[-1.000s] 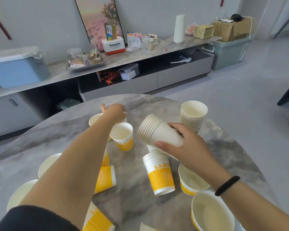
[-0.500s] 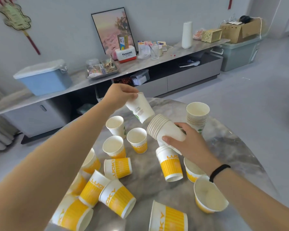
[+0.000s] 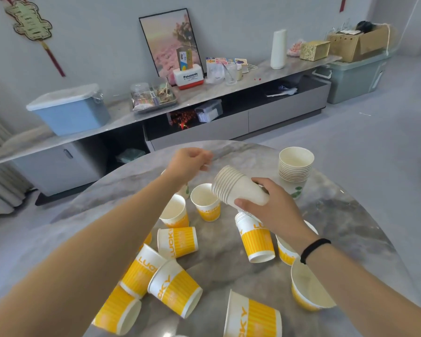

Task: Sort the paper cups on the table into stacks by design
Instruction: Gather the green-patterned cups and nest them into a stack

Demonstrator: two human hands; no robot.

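The right hand grips a nested stack of white cups, fingers over the top and thumb underneath, holding it tilted on its side above the table with the rims facing left. The left hand hovers just left of those rims with its fingers loosely curled and nothing visibly in them. A black band sits on the right wrist.

Directly below the held stack, a short stack of yellow LUCKY cups leans on the round marble table. At the far right of the table stands a tall upright stack of white cups with a green leaf print. Below the left forearm, a single cup with a green mark is mostly hidden.

Between the two arms, two yellow cups stand upright, one just beside the held stack and another to its left. Nearer lies a yellow cup on its side, and nearer still a cluster of tipped yellow cups spreads toward the left edge. One more yellow cup lies at the near edge, and an open yellow cup sits under the right forearm.

Beyond the table, a long low cabinet runs along the wall, carrying a blue lidded bin and a leaning framed picture.
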